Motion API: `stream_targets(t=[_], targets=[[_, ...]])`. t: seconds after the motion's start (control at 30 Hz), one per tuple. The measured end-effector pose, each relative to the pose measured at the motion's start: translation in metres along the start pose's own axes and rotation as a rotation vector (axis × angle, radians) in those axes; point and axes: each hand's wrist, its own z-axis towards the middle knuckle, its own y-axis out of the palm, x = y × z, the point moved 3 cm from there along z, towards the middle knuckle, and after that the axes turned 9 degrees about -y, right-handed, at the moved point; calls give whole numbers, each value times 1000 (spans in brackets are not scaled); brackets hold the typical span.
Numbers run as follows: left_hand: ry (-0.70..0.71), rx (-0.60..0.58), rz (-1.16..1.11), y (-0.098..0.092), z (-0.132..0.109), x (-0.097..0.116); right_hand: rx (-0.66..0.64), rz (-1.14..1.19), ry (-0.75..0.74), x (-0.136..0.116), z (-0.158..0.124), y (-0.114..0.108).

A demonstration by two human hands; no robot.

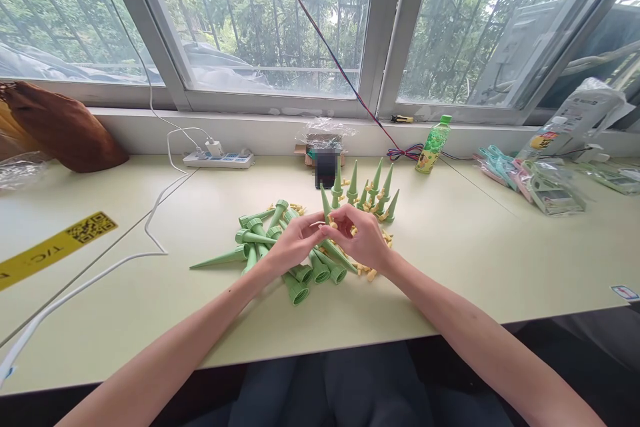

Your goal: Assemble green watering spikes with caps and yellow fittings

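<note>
My left hand (295,240) and my right hand (361,240) meet above the middle of the pale green table (150,293). Together they grip one green plastic spike (334,251), its tip pointing up between them. My right fingers pinch near a small yellow part (333,223) at the spike. Under and left of my hands lies a pile of green spikes (260,240) on their sides. Behind my hands several green spikes (367,190) stand upright, with small yellow parts (383,217) among them.
A white power strip (219,159) with a white cable (150,240) sits at the back left. A green drink bottle (433,144) stands at the back right, beside packaged items (545,187). A brown bag (65,127) lies far left, and a yellow label (55,247) is on the table.
</note>
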Motion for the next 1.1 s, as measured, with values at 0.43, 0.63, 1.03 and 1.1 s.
stream_targets(t=[0.43, 0.63, 1.03, 1.1], targets=[[-4, 30, -46, 2, 0, 1, 124, 11, 36, 2, -3, 3], [29, 42, -84, 4, 2, 0, 122, -52, 25, 3, -3, 3], [156, 228, 14, 1, -1, -4, 157, -113, 22, 9, -5, 3], [173, 236, 16, 1, -1, -5, 161, -109, 23, 9, -5, 3]])
